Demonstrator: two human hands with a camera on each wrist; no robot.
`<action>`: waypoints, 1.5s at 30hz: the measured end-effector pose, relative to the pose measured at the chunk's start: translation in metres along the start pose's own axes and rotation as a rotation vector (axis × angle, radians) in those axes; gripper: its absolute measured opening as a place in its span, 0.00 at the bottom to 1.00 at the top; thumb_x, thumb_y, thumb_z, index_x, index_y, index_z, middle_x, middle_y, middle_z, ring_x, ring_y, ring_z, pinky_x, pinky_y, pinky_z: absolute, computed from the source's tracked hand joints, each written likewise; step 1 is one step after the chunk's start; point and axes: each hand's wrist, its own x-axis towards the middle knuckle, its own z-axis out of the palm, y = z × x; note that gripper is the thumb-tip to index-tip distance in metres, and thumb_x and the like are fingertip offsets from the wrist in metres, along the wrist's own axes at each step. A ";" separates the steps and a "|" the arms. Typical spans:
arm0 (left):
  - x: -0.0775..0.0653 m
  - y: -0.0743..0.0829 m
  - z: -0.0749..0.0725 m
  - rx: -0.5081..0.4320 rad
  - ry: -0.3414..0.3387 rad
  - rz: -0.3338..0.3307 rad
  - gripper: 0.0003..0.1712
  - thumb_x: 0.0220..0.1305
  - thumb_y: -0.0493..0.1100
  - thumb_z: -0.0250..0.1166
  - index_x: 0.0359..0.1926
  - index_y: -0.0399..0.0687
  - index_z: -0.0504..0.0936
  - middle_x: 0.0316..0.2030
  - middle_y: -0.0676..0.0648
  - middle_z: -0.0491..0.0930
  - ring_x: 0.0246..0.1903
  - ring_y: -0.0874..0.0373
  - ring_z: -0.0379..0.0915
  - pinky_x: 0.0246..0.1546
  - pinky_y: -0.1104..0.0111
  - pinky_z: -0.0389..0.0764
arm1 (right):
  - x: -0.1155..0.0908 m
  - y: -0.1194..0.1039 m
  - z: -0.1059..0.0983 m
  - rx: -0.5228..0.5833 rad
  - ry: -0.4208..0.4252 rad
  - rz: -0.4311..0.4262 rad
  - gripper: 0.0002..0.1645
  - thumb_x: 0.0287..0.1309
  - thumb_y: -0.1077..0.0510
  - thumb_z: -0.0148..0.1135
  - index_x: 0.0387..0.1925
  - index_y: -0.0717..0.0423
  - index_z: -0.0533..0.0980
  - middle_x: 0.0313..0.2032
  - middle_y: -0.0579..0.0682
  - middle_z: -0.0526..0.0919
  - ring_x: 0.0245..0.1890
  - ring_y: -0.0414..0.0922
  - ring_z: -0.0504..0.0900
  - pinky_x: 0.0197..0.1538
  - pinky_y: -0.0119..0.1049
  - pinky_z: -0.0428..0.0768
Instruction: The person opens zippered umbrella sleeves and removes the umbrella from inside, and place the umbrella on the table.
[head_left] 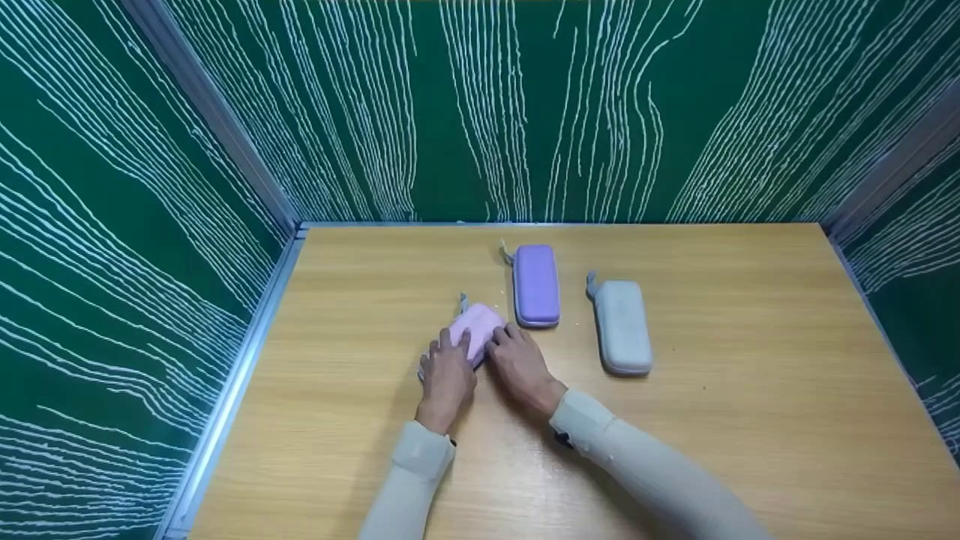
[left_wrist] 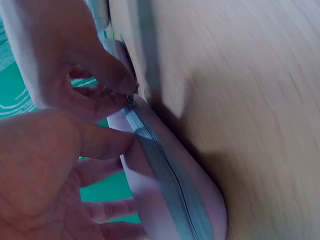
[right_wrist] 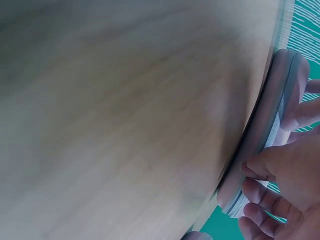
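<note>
The pink case [head_left: 484, 322] is gripped under spread left fingers [head_left: 445, 341], presumably for steadiness, while its zipper pull [left_wrist: 131, 98] is pinched by the right fingers [left_wrist: 111, 75]. Just beyond these, a purple case [head_left: 537, 281] is laid on the desk [head_left: 750, 360]; a grey case [head_left: 625, 326], farther right.

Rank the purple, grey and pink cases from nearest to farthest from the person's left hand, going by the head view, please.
From the left hand:
1. Pink case: right at the hand, under its fingers.
2. Purple case: ahead and to the right.
3. Grey case: farther right, beyond the purple one.
</note>
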 end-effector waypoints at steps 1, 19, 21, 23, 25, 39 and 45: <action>0.001 -0.001 0.000 0.005 -0.004 0.004 0.36 0.57 0.38 0.76 0.69 0.48 0.81 0.60 0.35 0.75 0.51 0.38 0.78 0.44 0.47 0.82 | 0.000 0.000 0.000 -0.001 -0.003 0.002 0.09 0.62 0.68 0.65 0.41 0.58 0.87 0.40 0.54 0.82 0.42 0.53 0.75 0.45 0.45 0.79; 0.000 0.012 0.009 0.094 0.063 -0.072 0.37 0.57 0.45 0.79 0.69 0.51 0.81 0.56 0.37 0.78 0.41 0.43 0.82 0.35 0.53 0.85 | 0.000 0.005 -0.003 0.006 -0.024 -0.012 0.11 0.65 0.69 0.64 0.46 0.61 0.87 0.42 0.56 0.83 0.41 0.53 0.76 0.45 0.45 0.79; -0.001 0.013 0.009 0.087 0.062 -0.077 0.37 0.58 0.44 0.79 0.69 0.52 0.81 0.55 0.37 0.78 0.41 0.43 0.82 0.35 0.53 0.85 | 0.000 0.004 -0.003 0.008 -0.031 -0.008 0.11 0.65 0.68 0.64 0.46 0.61 0.87 0.42 0.56 0.83 0.41 0.53 0.75 0.45 0.44 0.79; -0.001 0.013 0.009 0.082 0.065 -0.079 0.37 0.58 0.44 0.78 0.69 0.51 0.81 0.55 0.36 0.78 0.41 0.43 0.82 0.35 0.53 0.84 | 0.001 0.004 -0.003 0.008 -0.040 -0.004 0.11 0.65 0.68 0.65 0.46 0.61 0.87 0.41 0.56 0.83 0.40 0.53 0.75 0.44 0.44 0.78; -0.001 0.013 0.010 0.074 0.077 -0.084 0.36 0.58 0.43 0.78 0.69 0.51 0.81 0.55 0.36 0.78 0.40 0.43 0.82 0.35 0.53 0.84 | 0.001 0.004 -0.002 0.010 -0.038 -0.006 0.11 0.65 0.68 0.65 0.46 0.61 0.87 0.41 0.56 0.82 0.40 0.53 0.75 0.44 0.44 0.78; -0.001 0.019 0.012 0.088 0.101 -0.119 0.31 0.64 0.43 0.74 0.68 0.52 0.82 0.54 0.36 0.79 0.39 0.42 0.83 0.35 0.52 0.84 | -0.002 0.001 0.002 0.019 0.052 -0.032 0.08 0.63 0.68 0.65 0.41 0.61 0.87 0.38 0.55 0.82 0.38 0.52 0.74 0.45 0.44 0.77; -0.002 0.019 0.014 0.049 0.125 -0.134 0.29 0.65 0.42 0.71 0.68 0.50 0.82 0.55 0.35 0.79 0.39 0.40 0.83 0.35 0.50 0.84 | -0.004 -0.002 0.003 0.023 0.074 -0.047 0.08 0.62 0.67 0.66 0.41 0.59 0.87 0.38 0.53 0.83 0.39 0.52 0.75 0.42 0.42 0.79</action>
